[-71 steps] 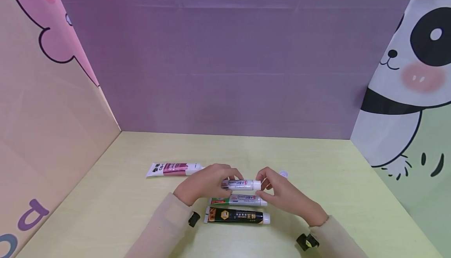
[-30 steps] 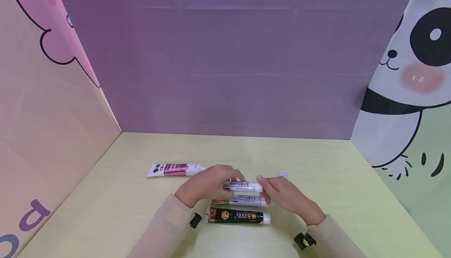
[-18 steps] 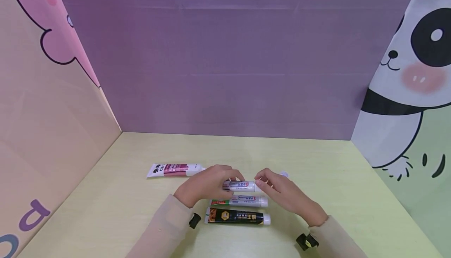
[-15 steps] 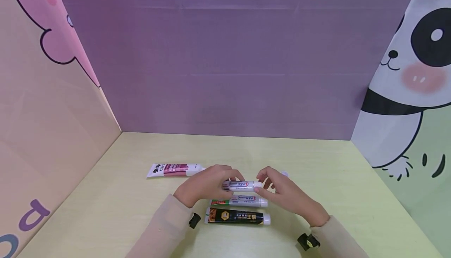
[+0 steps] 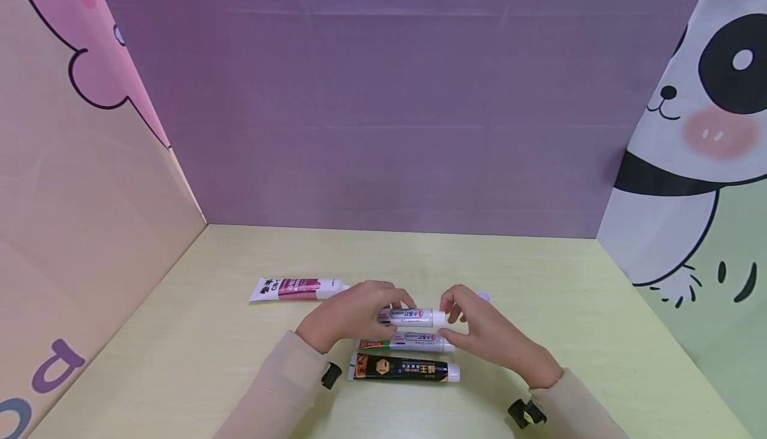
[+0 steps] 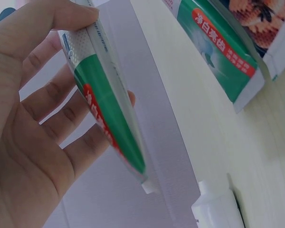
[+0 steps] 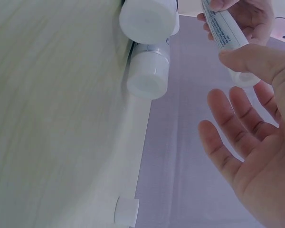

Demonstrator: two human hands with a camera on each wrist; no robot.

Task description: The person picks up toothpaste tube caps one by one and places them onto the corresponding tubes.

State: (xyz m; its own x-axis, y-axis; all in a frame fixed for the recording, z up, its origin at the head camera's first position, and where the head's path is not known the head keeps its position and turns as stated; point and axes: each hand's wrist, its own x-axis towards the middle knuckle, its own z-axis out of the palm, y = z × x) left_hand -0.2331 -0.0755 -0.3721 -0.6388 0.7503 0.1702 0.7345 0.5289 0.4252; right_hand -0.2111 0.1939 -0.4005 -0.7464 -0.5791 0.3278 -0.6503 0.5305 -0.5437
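Observation:
My left hand (image 5: 358, 312) holds a white and green toothpaste tube (image 5: 410, 318) level above the table, thumb on the near side and fingers on the far side. Its white cap (image 5: 439, 318) points right. Right beside that cap is my right hand (image 5: 494, 332), thumb and fingers spread apart; in the right wrist view the thumb overlaps the capped end and the other fingers are loosely extended. Just below the held tube lies a similar green and white toothpaste tube (image 5: 419, 342). Nearer me is a black toothpaste tube (image 5: 404, 367) with a white cap.
A white and pink tube (image 5: 296, 288) lies at the back left, its bare nozzle (image 6: 203, 187) showing in the left wrist view. A loose white cap (image 7: 127, 211) stands on the table behind my right hand. A purple wall (image 5: 383, 106) and printed side panels enclose the table.
My right hand turned at the held tube's cap with fingers closing on it, then spread and drew slightly right. My left hand and the held tube stay nearly in place.

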